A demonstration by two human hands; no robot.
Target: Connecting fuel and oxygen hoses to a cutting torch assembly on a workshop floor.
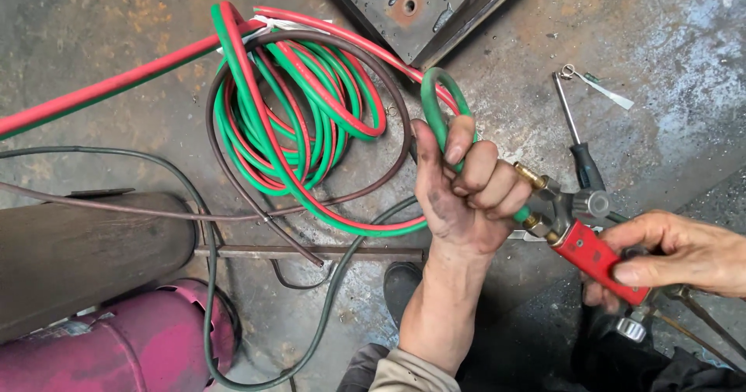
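Centre frame: our left hand (465,194) is closed around the green hose (437,108) near the brass fittings (532,178). Lower right, our right hand (676,256) grips the red torch handle (594,256). We judge: keep the hose straight into the fitting, unkinked.

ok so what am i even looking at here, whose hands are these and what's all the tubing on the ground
This is one picture from a camera worn on a person's head, looking down at their own two bare hands. The left hand grips a green hose near the brass fittings. The right hand holds the red-handled torch those fittings belong to. On the stained concrete floor lies a coil of red and green hoses, with a screwdriver to the right. At lower left are a pink gas cylinder and a darker one.
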